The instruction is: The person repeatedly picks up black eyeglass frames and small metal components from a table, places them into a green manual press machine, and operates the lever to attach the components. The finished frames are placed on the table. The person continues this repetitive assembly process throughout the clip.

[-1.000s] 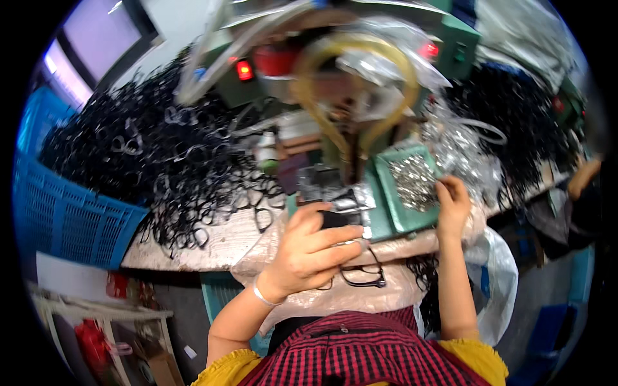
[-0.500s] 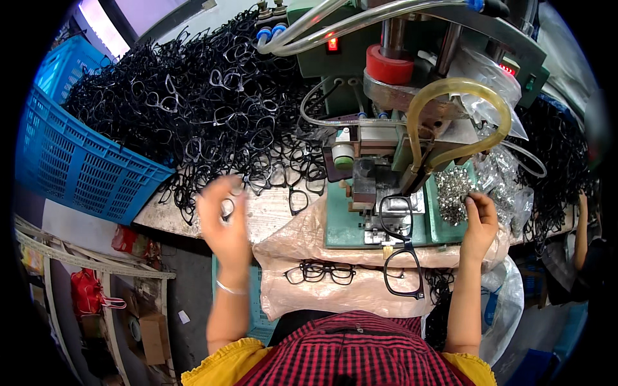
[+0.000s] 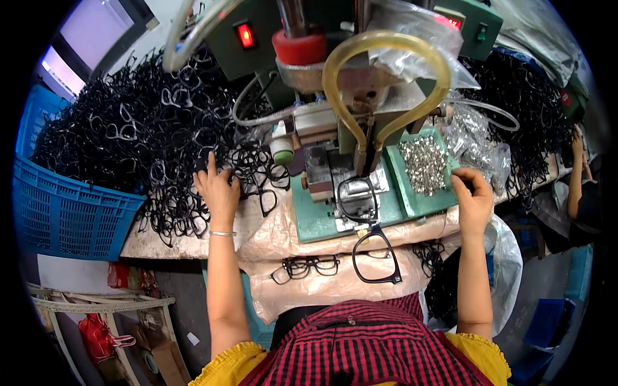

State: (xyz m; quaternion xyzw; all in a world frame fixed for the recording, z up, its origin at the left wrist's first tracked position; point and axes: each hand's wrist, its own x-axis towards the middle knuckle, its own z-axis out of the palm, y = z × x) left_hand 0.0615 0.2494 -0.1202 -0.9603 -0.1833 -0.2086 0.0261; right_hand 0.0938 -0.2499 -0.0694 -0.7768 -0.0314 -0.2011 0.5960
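We list, first, one black eyeglass frame [image 3: 375, 227], lenseless, standing lengthwise at the green-based press [image 3: 315, 231], upper rim over the metal fixture, lower rim over the pink plastic sheet [image 3: 277, 296]. Item: left hand [image 3: 217, 194], grip open and empty, fingers spread at the edge of the heaped black eyeglass frames [image 3: 161, 128]; contact we cannot tell. Item: right hand [image 3: 475, 202], fingers bent beside the green tray [image 3: 425, 205] of small silvery metal pieces [image 3: 423, 165]; whether its grip holds one, we cannot tell. Outward: wooden table [image 3: 248, 223]; blue plastic crate [image 3: 71, 212], far left.
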